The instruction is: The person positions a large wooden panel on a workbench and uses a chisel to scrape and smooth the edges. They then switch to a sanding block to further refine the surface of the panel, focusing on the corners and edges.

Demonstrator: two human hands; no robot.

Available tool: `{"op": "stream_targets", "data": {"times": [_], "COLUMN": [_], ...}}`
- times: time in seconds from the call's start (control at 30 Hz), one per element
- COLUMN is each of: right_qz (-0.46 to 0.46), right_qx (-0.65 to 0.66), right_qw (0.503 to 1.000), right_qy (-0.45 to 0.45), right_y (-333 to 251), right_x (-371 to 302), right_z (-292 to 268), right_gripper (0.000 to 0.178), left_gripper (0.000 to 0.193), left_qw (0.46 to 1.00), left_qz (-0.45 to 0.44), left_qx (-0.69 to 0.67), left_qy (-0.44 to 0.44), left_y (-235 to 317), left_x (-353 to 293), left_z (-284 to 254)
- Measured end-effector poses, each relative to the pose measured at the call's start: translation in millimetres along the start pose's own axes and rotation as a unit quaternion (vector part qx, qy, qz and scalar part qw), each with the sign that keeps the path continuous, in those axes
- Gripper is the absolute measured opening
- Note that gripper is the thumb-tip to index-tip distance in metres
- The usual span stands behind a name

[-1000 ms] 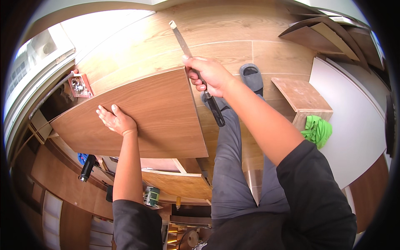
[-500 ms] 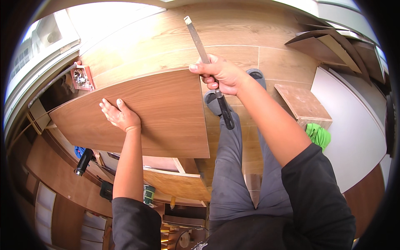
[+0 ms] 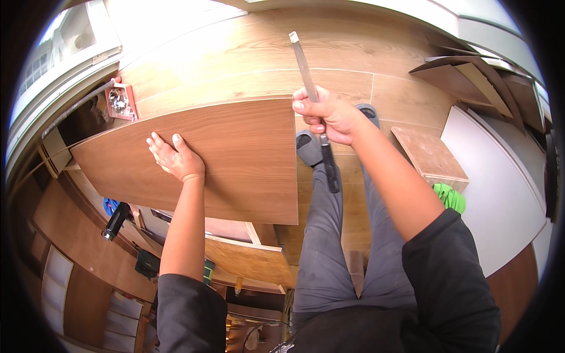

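My left hand (image 3: 175,157) lies flat, fingers spread, on a large brown wood-grain board (image 3: 235,159) that rests on a work surface. My right hand (image 3: 329,115) grips a long flat metal file (image 3: 305,62) with a black handle (image 3: 331,170), held just past the board's right edge. The file's metal end points away from me and its handle points back toward my legs.
A small red box of screws (image 3: 120,101) sits at the board's far left corner. A wooden stool (image 3: 431,157) and a green cloth (image 3: 450,197) are on the floor to the right. A black power tool (image 3: 115,220) lies lower left, and more boards (image 3: 465,73) lean upper right.
My right hand has shifted the file along the board's right edge, toward the far corner. My left hand has slid a little further onto the board.
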State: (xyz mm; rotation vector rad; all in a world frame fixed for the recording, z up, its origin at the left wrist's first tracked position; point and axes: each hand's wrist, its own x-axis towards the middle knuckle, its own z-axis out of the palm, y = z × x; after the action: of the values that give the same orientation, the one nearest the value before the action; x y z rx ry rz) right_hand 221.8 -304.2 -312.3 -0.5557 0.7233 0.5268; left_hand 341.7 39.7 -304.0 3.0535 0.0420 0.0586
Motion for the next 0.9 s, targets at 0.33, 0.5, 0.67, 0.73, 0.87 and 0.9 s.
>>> {"op": "stream_targets", "data": {"times": [0.33,0.5,0.67,0.73,0.87,0.9], "right_qz": [-0.117,-0.176,-0.13,-0.151,-0.209,-0.188], "right_qx": [-0.395,-0.457,-0.464,-0.457,-0.46,-0.464], "right_qw": [0.906,0.868,0.873,0.874,0.861,0.864], "right_qy": [0.098,0.081,0.079,0.068,0.052,0.058], "right_y": [-15.7,-16.9,-23.1,-21.0,-15.3,-15.3], "right_x": [-48.4,-46.7,-33.8,-36.3,-49.2,-47.2], "right_z": [1.5,1.9,5.4,2.9,0.0,0.6], "right_gripper": [0.038,0.037,0.036,0.036,0.036,0.036], "left_gripper": [0.071,0.068,0.067,0.066,0.066,0.066], "left_qw": [1.0,1.0,1.0,1.0,1.0,1.0], "left_qz": [-0.009,-0.005,0.002,-0.001,-0.002,-0.002], "left_qx": [-0.014,0.0,0.005,0.005,0.005,0.008], "left_qy": [-0.023,-0.008,0.0,-0.001,0.006,0.008], "left_y": [1.2,-0.4,0.8,1.6,-0.3,-1.8], "left_x": [0.9,-0.3,0.1,-0.4,-1.0,-1.1], "left_z": [-4.7,-4.2,-1.4,-2.7,-2.9,-3.2]}}
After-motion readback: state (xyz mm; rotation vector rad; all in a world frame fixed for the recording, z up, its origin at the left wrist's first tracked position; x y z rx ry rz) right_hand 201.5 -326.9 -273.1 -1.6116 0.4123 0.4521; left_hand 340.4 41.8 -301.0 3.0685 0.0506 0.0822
